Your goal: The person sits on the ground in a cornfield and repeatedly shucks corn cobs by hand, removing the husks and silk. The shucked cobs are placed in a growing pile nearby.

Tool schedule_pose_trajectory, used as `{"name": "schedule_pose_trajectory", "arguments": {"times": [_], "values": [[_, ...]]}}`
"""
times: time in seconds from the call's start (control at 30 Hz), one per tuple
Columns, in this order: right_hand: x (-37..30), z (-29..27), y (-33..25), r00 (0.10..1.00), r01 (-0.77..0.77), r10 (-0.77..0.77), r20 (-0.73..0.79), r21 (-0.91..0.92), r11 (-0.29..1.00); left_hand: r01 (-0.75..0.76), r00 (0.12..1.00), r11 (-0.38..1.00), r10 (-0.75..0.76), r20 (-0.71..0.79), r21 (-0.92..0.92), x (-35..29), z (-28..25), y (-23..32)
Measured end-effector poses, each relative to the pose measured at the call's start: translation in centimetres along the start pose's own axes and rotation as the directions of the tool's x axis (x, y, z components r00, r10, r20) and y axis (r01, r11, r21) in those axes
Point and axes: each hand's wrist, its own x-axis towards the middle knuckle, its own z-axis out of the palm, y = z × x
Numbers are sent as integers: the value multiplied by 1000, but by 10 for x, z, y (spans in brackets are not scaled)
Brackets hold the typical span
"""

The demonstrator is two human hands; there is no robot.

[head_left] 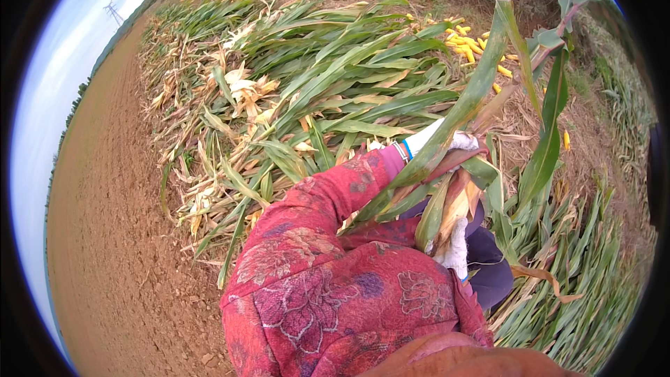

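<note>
A cut corn stalk with long green leaves (481,80) slants across my lap, its top leaning to the upper right. My left hand (441,142), in a white glove, is closed around this stalk beside the ear; leaves cover part of the fingers. Just below, an ear of corn in pale, drying husk (457,199) is still attached to the stalk. My right hand (455,251), also gloved in white, is closed on the lower part of that husked ear, its fingers partly hidden by husk. No yellow kernels show on this ear.
A large heap of cut stalks (349,70) lies ahead and to the left, with opened pale husks (244,91) along it. Husked yellow cobs (466,43) are piled at the far right. More stalks (572,286) lie at right. Bare brown soil (118,223) stretches left.
</note>
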Motion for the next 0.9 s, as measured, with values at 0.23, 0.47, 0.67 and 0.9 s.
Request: {"name": "schedule_pose_trajectory", "arguments": {"times": [0.23,0.47,0.67,0.9], "values": [[5,15,-25,896,372,-437,-77,-404,835,41,999,989,-45,-30,-142,0,3,15],[9,92,-38,925,352,-359,-126,-74,933,71,997,996,-70,-19,60,4,0,30],[66,74,-60,899,375,-374,-230,-40,926,-320,936,881,350,-24,348,4,9,19],[105,33,-110,828,525,-518,-215,-29,851,168,983,979,-158,-91,113,-17,7,28]]}}
